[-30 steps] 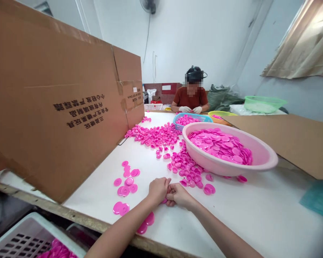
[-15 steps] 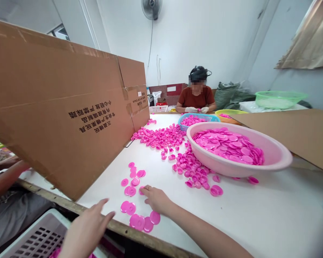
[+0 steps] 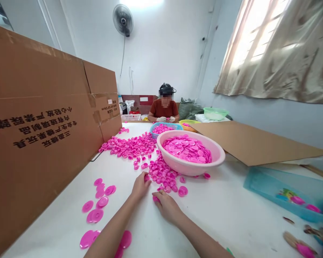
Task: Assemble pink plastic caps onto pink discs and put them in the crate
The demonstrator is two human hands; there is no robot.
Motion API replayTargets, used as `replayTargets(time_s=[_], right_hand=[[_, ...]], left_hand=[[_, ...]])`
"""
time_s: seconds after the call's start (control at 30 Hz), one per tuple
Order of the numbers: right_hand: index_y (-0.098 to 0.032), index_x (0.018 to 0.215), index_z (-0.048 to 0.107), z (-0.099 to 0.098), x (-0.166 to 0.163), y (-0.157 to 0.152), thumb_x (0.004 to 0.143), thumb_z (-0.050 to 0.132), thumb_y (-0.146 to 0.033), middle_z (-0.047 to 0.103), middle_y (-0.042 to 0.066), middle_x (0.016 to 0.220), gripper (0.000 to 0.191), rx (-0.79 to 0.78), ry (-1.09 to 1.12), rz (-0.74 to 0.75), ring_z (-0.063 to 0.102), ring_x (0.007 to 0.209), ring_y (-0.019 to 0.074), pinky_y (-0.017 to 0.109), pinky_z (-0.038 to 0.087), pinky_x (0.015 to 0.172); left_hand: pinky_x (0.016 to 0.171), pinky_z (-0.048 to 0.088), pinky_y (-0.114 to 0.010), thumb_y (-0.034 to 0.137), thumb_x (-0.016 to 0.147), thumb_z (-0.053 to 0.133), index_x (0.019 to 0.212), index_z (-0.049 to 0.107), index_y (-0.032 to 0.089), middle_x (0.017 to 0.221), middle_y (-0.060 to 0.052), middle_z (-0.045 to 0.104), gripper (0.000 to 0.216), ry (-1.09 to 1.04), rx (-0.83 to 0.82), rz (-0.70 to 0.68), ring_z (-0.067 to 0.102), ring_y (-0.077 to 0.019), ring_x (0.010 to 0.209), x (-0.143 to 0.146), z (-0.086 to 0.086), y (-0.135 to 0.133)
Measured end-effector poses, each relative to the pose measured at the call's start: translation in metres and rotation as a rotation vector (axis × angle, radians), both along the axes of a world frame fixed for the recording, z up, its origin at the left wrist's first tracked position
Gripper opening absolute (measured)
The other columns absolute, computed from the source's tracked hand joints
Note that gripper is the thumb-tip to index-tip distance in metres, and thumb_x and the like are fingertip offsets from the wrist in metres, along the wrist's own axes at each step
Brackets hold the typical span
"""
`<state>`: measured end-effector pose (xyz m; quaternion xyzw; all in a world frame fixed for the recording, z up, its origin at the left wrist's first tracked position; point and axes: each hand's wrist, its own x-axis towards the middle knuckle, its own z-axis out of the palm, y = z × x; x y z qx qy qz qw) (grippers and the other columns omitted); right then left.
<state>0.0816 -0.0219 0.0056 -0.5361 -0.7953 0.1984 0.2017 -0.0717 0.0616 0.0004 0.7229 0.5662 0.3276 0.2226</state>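
Note:
My left hand (image 3: pixel 140 186) reaches to the near edge of a heap of small pink caps (image 3: pixel 163 175), its fingertips closed on one cap there. My right hand (image 3: pixel 167 205) lies just beside it on the white table (image 3: pixel 231 211), fingers curled over a small pink piece at its tip. Flat pink discs (image 3: pixel 98 204) lie scattered to the left of my forearms. A pink basin (image 3: pixel 190 152) full of discs stands just beyond the heap.
A large cardboard sheet (image 3: pixel 43 136) stands along the left. Another cardboard sheet (image 3: pixel 250 141) lies at the right, with a blue bag (image 3: pixel 282 191) in front of it. A person in a red shirt (image 3: pixel 163 107) sits at the far end behind a blue basket (image 3: pixel 164 127).
The view swung right and up. My left hand came back from the crate off the table's near edge to the cap heap. My right hand moved from the flat discs towards the caps.

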Motion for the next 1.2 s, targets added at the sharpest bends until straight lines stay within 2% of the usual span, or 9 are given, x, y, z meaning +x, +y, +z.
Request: replayTargets(time_s=[0.2,0.37,0.47,0.57,0.7,0.97,1.1,1.13,1.2], right_hand=[[-0.018,0.099,0.055,0.000,-0.006,0.009,0.083,0.035,-0.020,0.052,0.009,0.097,0.025,0.030,-0.073,-0.046,0.054,0.079,0.0161,0.024,0.039,0.066],[-0.015,0.086,0.059,0.002,0.002,0.023,0.083,0.035,-0.021,0.059,0.008,0.084,0.025,0.006,0.186,-0.135,0.055,0.078,0.0172,0.027,0.041,0.070],[-0.014,0.085,0.057,0.004,0.001,0.028,0.080,0.041,-0.026,0.059,0.005,0.068,0.021,-0.173,0.457,-0.207,0.055,0.061,0.0153,0.025,0.045,0.057],[-0.013,0.083,0.055,0.003,-0.010,0.027,0.076,0.046,-0.027,0.052,-0.001,0.051,0.017,-0.412,0.639,-0.198,0.050,0.044,0.0118,0.021,0.041,0.041],[-0.013,0.078,0.054,-0.001,-0.025,0.021,0.074,0.046,-0.020,0.049,-0.004,0.044,0.011,-0.527,0.592,-0.176,0.047,0.038,0.0094,0.018,0.037,0.037],[-0.013,0.079,0.056,-0.001,-0.027,0.021,0.075,0.045,-0.022,0.058,0.002,0.054,0.015,-0.395,0.386,-0.135,0.054,0.049,0.0121,0.021,0.040,0.047],[-0.013,0.071,0.054,-0.001,-0.028,0.020,0.072,0.047,-0.018,0.061,0.003,0.059,0.008,-0.355,0.376,-0.165,0.056,0.053,0.0126,0.020,0.040,0.047],[-0.014,0.071,0.052,-0.001,-0.030,0.019,0.072,0.047,-0.017,0.060,0.003,0.056,0.007,-0.385,0.404,-0.175,0.056,0.050,0.0125,0.020,0.040,0.044],[-0.014,0.071,0.048,-0.002,-0.034,0.015,0.073,0.045,-0.017,0.056,0.000,0.049,0.005,-0.501,0.488,-0.193,0.054,0.042,0.0122,0.019,0.040,0.039]], left_hand=[[0.067,0.038,-0.024,0.020,0.068,0.054,0.086,0.046,0.021,0.080,0.001,0.054,0.019,0.124,0.007,-0.053,0.052,-0.0124,0.073,-0.030,0.028,-0.042],[0.064,0.037,-0.024,0.032,0.063,0.060,0.079,0.057,0.019,0.077,0.000,0.053,0.021,0.183,-0.192,-0.160,0.050,-0.0129,0.070,-0.027,0.021,-0.063],[0.062,0.037,-0.023,0.033,0.064,0.056,0.086,0.057,0.020,0.078,0.000,0.054,0.025,0.116,-0.204,-0.225,0.050,-0.0118,0.068,-0.024,0.014,-0.067],[0.057,0.037,-0.021,0.028,0.065,0.054,0.098,0.050,0.020,0.077,0.001,0.056,0.034,0.030,-0.204,-0.241,0.050,-0.0101,0.063,-0.022,0.013,-0.071],[0.055,0.037,-0.020,0.026,0.066,0.053,0.105,0.041,0.020,0.075,0.002,0.056,0.041,-0.057,-0.204,-0.247,0.051,-0.0089,0.059,-0.020,0.013,-0.073],[0.052,0.037,-0.019,0.025,0.063,0.057,0.103,0.040,0.019,0.072,0.002,0.057,0.045,-0.120,-0.254,-0.226,0.052,-0.0089,0.058,-0.023,0.009,-0.074],[0.054,0.039,-0.021,0.033,0.058,0.064,0.109,0.037,0.020,0.076,0.001,0.058,0.058,-0.118,-0.373,-0.287,0.054,-0.0113,0.062,-0.026,0.015,-0.067],[0.056,0.040,-0.023,0.039,0.062,0.061,0.110,0.037,0.020,0.075,0.001,0.058,0.056,-0.104,-0.396,-0.258,0.054,-0.0123,0.063,-0.025,0.017,-0.064],[0.063,0.040,-0.027,0.045,0.075,0.044,0.108,0.040,0.018,0.073,-0.001,0.058,0.043,-0.019,-0.345,-0.106,0.054,-0.0148,0.068,-0.019,0.019,-0.058]])
